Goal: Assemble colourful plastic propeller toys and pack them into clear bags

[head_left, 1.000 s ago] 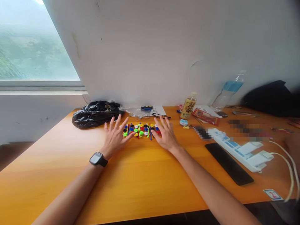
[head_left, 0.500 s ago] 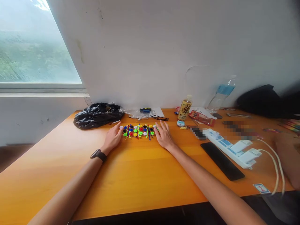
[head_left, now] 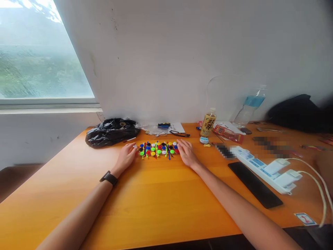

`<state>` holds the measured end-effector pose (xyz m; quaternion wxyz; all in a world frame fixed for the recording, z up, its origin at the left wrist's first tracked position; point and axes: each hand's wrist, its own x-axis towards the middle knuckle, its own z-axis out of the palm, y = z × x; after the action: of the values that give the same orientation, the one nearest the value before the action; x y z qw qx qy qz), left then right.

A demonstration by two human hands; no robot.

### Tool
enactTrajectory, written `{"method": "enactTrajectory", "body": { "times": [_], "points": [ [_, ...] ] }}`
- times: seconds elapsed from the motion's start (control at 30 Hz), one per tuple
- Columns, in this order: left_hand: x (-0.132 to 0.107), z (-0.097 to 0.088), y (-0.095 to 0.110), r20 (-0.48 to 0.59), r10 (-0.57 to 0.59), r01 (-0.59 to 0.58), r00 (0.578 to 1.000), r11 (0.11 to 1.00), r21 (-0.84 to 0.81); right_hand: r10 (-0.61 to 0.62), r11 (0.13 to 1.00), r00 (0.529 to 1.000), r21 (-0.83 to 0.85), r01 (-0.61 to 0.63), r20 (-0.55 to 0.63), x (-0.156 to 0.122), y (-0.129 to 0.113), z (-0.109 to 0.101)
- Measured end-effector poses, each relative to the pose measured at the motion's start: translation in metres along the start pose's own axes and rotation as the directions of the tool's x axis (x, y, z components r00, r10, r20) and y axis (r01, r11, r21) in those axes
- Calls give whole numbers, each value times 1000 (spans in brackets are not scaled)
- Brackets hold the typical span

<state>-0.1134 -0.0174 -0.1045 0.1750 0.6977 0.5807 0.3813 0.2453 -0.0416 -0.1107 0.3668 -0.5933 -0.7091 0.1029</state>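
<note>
A cluster of small colourful plastic discs [head_left: 153, 153] and thin coloured sticks [head_left: 168, 151] lies on the wooden table [head_left: 145, 201], the discs in rows with sticks among them. At its left end rests my left hand [head_left: 126, 155], with a black watch [head_left: 109, 178] on the wrist. A small white piece [head_left: 135, 147] shows by its fingertips; whether they grip it is unclear. My right hand [head_left: 187, 152] lies open at the cluster's right end, fingers stretched forward, beside the outermost discs. Nothing shows in its grasp.
Behind the cluster are a black plastic bag [head_left: 111, 133], clear plastic wrapping [head_left: 153, 130] and a pair of glasses [head_left: 179, 133]. On the right stand a drink bottle [head_left: 208, 123], a large clear bottle [head_left: 251, 107] and a white power strip [head_left: 262, 170] with cables beside a black slab [head_left: 253, 184].
The view has shifted slightly, so the table and its items appear lower and farther right. My right fingers sit a little farther from the discs' right end. The discs keep their arrangement.
</note>
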Motion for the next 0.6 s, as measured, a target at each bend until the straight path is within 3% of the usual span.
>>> {"method": "enactTrajectory", "body": {
  "times": [0.2,0.4,0.6],
  "points": [
    [-2,-1,1,-67,2,-3,998,1000,-10,-15,1000,1000,18,15,-2,-1,1,1],
    [-3,-4,9,2,125,-125,992,988,86,-6,1000,999,11,6,35,-2,0,-1],
    [-3,-1,4,-79,73,-69,994,996,54,9,1000,999,22,-10,45,-3,-2,-2]
  ]
}}
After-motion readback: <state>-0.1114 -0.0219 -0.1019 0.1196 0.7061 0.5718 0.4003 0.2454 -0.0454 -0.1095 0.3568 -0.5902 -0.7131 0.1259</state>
